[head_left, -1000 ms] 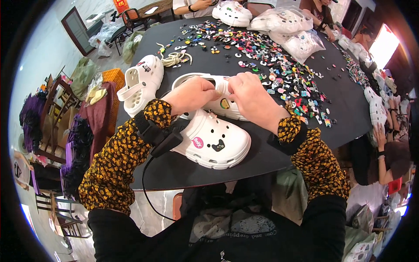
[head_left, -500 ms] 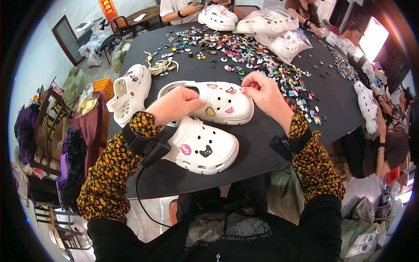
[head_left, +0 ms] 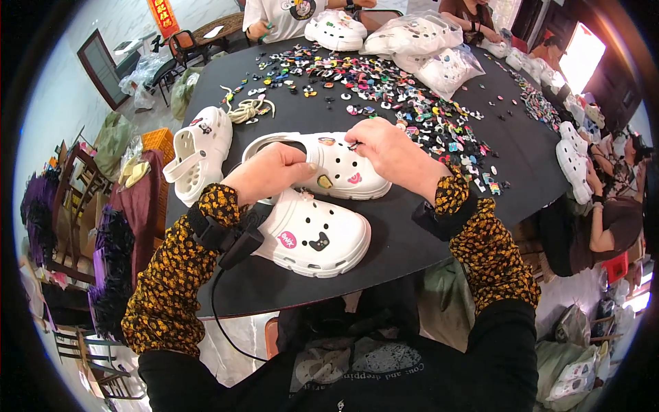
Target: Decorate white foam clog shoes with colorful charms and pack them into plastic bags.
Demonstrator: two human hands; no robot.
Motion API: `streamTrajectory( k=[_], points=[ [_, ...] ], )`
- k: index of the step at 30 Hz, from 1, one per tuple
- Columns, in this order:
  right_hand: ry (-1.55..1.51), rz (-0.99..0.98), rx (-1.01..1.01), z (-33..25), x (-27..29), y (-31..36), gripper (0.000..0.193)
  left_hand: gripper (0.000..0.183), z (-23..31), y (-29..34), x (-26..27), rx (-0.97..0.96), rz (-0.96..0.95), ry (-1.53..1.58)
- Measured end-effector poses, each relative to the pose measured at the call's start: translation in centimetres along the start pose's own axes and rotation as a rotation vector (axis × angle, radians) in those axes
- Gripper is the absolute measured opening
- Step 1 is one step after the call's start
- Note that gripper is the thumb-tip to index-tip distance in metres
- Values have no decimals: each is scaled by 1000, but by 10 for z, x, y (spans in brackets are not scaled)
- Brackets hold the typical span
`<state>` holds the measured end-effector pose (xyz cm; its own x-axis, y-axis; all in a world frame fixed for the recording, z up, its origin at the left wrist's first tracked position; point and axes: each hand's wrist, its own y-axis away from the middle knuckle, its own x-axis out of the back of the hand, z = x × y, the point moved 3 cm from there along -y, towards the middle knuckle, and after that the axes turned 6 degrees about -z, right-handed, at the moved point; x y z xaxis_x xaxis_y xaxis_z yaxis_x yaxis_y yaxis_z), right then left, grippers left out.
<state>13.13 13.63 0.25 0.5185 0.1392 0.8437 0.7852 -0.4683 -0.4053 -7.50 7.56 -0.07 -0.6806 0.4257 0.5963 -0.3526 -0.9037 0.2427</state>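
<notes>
A white clog [head_left: 347, 172] lies on its side across the black table [head_left: 405, 240], with a few small charms set in its holes. My left hand [head_left: 271, 172] grips its heel end. My right hand [head_left: 388, 151] pinches a small dark charm [head_left: 352, 145] against the top of the clog's toe. A second white clog [head_left: 312, 233] with a pink and a black charm sits just in front, close to my left wrist. A third white clog [head_left: 202, 144] lies to the left near the table edge.
Several loose colourful charms [head_left: 412, 103] cover the table behind the clogs. Bags of white parts [head_left: 439, 55] and more clogs [head_left: 336, 27] stand at the far side. Other people sit at the far edge and at the right [head_left: 604, 220]. Chairs and clutter stand on the left.
My right hand has come back from the charm pile to the clog's toe, now pinching a charm. My left hand stays on the clog. The view has shifted a little.
</notes>
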Motion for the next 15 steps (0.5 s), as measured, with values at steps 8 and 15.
streamTrajectory(
  k=[8, 15],
  points=[
    [49, -48, 25, -5, 0, 0, 16, 30, 2, 4, 1, -31, 13, -28],
    [-36, -203, -99, -4, 2, -7, 13, 30, 3, 4, -3, -13, 21, -44]
  ],
)
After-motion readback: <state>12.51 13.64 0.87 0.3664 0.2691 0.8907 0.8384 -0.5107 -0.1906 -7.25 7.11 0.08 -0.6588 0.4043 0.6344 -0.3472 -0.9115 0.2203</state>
